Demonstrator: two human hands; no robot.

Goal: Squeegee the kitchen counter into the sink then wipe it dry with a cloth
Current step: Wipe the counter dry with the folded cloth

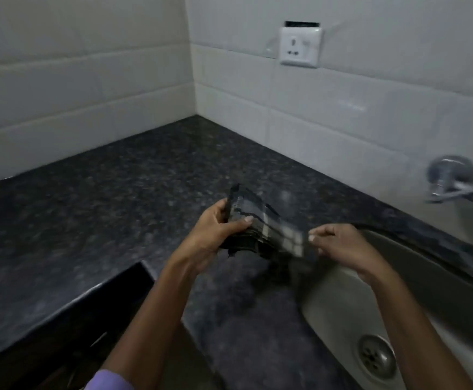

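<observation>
A dark checked cloth [260,223], folded and blurred by motion, is held just above the dark speckled granite counter [111,198]. My left hand [215,232] grips its bunched left end, thumb on top. My right hand [339,243] pinches the cloth's pale right edge with the fingertips, beside the left rim of the steel sink [339,302]. The sink's drain [377,354] shows at the lower right. No squeegee is in view.
White tiled walls meet in a corner behind the counter. A white wall socket [300,46] sits above it. A chrome tap [454,181] sticks out of the right wall over the sink. The counter's front edge drops to a dark gap [94,319] at the lower left.
</observation>
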